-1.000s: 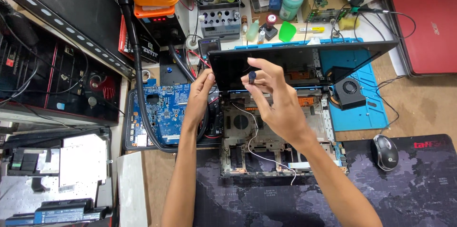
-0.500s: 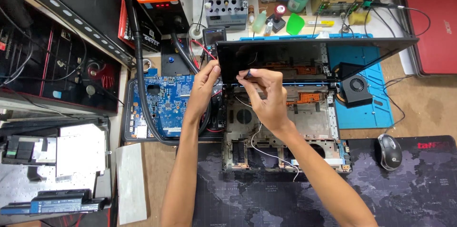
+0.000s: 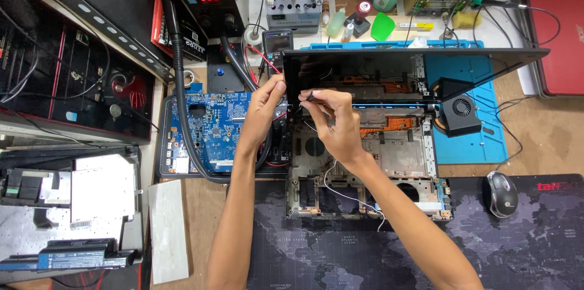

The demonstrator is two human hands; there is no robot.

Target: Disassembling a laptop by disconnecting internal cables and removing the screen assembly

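Observation:
A stripped laptop base lies on a dark world-map mat, its black lid raised at the back. My left hand grips the lid's left hinge corner. My right hand pinches a small dark part or cable end right beside that corner. Thin white and black wires trail from under my right hand across the base. A blue motherboard lies just left of the laptop.
A cooling fan sits on a blue work mat to the right. A mouse rests on the map mat. A black hose loops by the motherboard. Bottles and tools crowd the back; laptop parts are stacked at left.
My right hand has moved left and down from the middle of the lid to its left hinge corner, close to my left hand, which stayed there. The view has shifted slightly.

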